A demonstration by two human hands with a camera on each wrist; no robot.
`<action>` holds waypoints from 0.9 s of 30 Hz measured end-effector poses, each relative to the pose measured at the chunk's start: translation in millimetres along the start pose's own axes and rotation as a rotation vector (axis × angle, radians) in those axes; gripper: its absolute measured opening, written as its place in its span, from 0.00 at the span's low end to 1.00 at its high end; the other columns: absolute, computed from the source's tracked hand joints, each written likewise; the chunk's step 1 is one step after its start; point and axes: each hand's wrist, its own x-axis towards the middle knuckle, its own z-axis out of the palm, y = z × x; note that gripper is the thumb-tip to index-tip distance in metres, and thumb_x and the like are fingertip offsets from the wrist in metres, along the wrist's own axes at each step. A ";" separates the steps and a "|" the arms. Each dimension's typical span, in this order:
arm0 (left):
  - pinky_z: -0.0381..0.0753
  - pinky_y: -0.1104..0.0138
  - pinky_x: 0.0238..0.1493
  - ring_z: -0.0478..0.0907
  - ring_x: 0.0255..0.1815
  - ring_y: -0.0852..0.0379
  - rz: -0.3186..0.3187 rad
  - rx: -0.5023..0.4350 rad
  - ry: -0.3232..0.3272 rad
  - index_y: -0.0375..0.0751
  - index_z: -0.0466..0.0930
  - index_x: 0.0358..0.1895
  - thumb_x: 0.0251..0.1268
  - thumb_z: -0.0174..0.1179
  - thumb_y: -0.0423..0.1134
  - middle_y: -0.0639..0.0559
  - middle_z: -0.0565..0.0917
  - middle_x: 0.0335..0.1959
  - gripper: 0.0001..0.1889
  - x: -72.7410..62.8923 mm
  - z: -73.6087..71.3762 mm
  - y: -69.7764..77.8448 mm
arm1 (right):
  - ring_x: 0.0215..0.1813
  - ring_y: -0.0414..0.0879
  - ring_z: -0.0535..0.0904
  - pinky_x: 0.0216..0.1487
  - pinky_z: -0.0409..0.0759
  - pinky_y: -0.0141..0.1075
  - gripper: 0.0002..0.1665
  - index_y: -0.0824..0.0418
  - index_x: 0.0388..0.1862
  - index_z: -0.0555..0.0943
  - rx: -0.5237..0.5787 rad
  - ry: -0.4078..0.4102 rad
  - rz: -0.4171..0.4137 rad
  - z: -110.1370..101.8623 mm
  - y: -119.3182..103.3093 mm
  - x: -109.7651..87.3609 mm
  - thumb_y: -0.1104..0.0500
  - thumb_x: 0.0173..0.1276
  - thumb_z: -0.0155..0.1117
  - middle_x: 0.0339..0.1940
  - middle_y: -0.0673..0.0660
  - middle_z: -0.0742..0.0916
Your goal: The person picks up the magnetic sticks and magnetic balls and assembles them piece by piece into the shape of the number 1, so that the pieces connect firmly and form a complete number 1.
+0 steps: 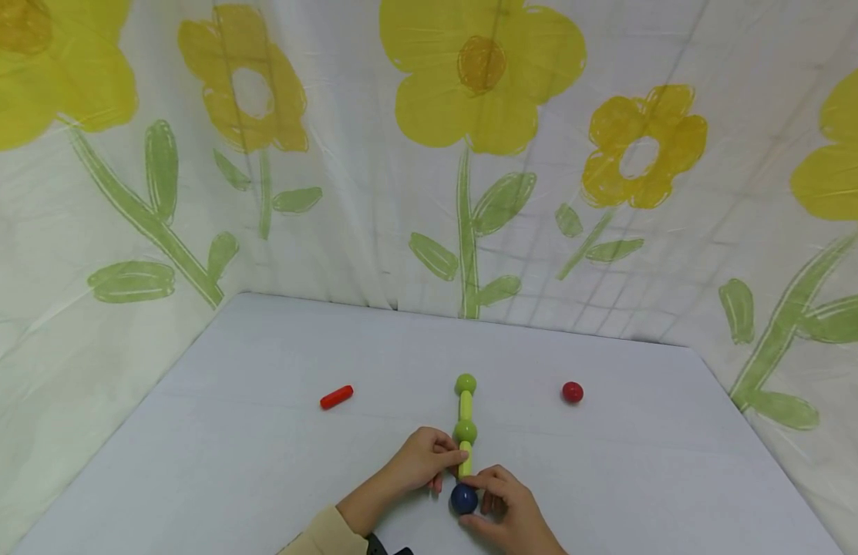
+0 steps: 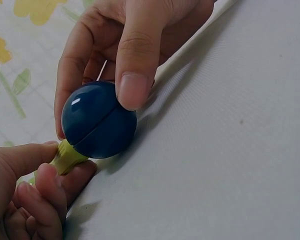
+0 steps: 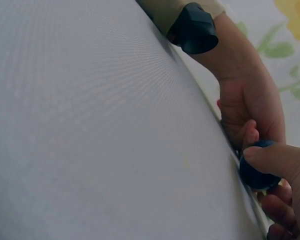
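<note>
A chain of green balls and yellow-green rods runs away from me along the table. At its near end sits a dark blue ball (image 1: 464, 499), touching or nearly touching the near rod (image 1: 466, 460). My left hand (image 1: 423, 460) pinches that rod between thumb and fingers. Thumb and fingers of my right hand (image 1: 508, 509) grip the blue ball from the right. In the left wrist view the blue ball (image 2: 99, 120) shows a seam line and meets the rod's end (image 2: 67, 157). Farther up are a green ball (image 1: 466, 431), another rod (image 1: 466, 405) and a second green ball (image 1: 466, 384).
A red rod (image 1: 337, 397) lies on the white table (image 1: 262, 462) to the left of the chain. To the right is a red ball (image 1: 572, 392). A white curtain printed with yellow flowers (image 1: 359, 231) hangs behind the table's far edge.
</note>
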 end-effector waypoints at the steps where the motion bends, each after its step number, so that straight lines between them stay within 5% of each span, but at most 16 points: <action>1: 0.61 0.77 0.11 0.65 0.07 0.66 0.000 0.000 0.000 0.33 0.80 0.35 0.66 0.63 0.37 0.55 0.77 0.15 0.08 0.0 0.0 -0.2 | 0.31 0.37 0.72 0.28 0.73 0.29 0.22 0.65 0.51 0.83 -0.002 0.000 0.004 -0.2 0.1 0.1 0.60 0.58 0.74 0.37 0.52 0.80; 27: 0.61 0.76 0.11 0.65 0.07 0.65 -0.002 -0.002 -0.004 0.33 0.80 0.35 0.66 0.63 0.38 0.55 0.76 0.15 0.09 -0.9 -0.8 1.0 | 0.31 0.38 0.75 0.30 0.75 0.30 0.19 0.63 0.48 0.81 0.017 0.057 0.068 1.0 1.6 0.2 0.61 0.59 0.74 0.32 0.48 0.83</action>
